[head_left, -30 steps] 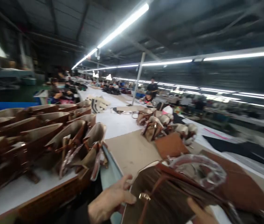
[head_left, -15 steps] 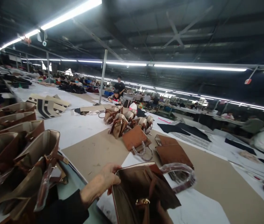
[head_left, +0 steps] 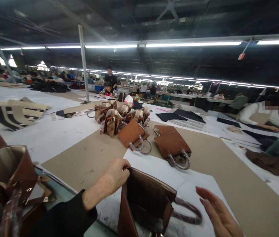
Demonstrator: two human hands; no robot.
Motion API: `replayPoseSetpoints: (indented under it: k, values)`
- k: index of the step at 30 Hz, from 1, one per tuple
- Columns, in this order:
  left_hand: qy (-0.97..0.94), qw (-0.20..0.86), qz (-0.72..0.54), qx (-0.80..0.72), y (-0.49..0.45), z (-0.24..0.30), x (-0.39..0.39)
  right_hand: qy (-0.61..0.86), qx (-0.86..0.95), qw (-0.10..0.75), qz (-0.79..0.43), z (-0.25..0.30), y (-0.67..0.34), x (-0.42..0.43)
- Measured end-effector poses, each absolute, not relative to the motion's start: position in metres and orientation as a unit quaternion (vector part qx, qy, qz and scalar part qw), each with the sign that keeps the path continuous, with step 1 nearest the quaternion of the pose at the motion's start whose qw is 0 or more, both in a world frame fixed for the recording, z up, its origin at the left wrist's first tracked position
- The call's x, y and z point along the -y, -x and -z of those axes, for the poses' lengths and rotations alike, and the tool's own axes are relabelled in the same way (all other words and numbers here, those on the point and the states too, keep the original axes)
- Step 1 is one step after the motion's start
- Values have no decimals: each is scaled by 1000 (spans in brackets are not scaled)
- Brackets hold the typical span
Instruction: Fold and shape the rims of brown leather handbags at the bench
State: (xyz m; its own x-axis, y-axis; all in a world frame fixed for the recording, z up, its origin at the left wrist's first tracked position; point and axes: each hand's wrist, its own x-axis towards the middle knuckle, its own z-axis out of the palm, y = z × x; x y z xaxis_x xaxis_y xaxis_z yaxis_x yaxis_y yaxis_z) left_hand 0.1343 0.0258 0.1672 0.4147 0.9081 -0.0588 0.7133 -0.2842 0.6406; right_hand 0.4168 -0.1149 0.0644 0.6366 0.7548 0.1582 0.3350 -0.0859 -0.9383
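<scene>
My left hand (head_left: 112, 179) pinches the upper left rim of a brown handbag (head_left: 145, 194) standing on the table in front of me. The bag's mouth gapes, and its dark inside shows. A plastic-wrapped handle (head_left: 187, 210) sticks out on its right side. To the right of that handle is my right hand (head_left: 217, 212), apart from the bag, its fingers stretched out and holding nothing. Part of the right hand and the bag's lower part are cut off by the bottom edge.
Two brown bags, one leftward (head_left: 131, 131) and one rightward (head_left: 171, 141), lie beyond my hands. Several bags (head_left: 113, 121) stand behind them, and more (head_left: 8, 171) crowd the left edge. Striped fabric (head_left: 16, 113) lies farther left. A co-worker (head_left: 260, 113) leans over the table at right.
The handbag has turned and its mouth has opened wider. My right hand has come out from the bag's front to its right side. The view has swung rightward.
</scene>
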Motion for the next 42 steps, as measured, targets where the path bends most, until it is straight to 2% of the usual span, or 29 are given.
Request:
replayPoseSetpoints:
  k: [4, 7, 12, 16, 29, 35, 42]
  values:
    - [-831, 189, -136, -506, -152, -166, -30, 678, 556, 450, -170, -102, -388, 110]
    - [-862, 133, -147, -467, -158, -163, -31, 691, 575, 390, -199, -108, -369, 95]
    - [-941, 149, -152, -261, -171, -166, -27, 694, 556, 411, -200, -110, -358, 83]
    - [-960, 144, -123, -208, -191, -166, -28, 682, 570, 416, -193, -118, -355, 83]
    - [-948, 157, -127, -246, -205, -150, -26, 677, 624, 373, -117, -116, -352, 75]
    - [-942, 196, -143, -233, -207, -150, -24, 675, 619, 384, -118, -114, -349, 72]
    - [-933, 195, -163, -253, -206, -140, -23, 680, 607, 391, -130, -109, -350, 71]
